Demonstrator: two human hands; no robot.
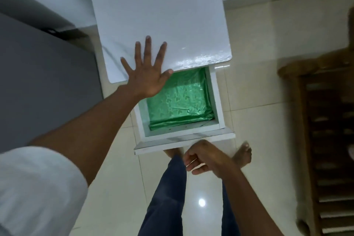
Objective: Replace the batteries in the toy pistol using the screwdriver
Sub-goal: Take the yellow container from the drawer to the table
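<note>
Standing person at an open white drawer, left hand flat on the tabletop, right hand curled below.

The left hand [147,74] lies spread and released, palm down, on the near edge of the glossy white rectangular tabletop [161,11]. At its five o'clock, the pulled-out white wooden drawer [215,97] holds only shiny green patterned lining paper [180,97]. The right hand [205,157] hangs at six o'clock of the drawer front, fingers loosely curled, grasping nothing visible. No toy pistol or screwdriver shows in view. Bare feet [243,155] stand on cream floor tiles [254,132].
</note>
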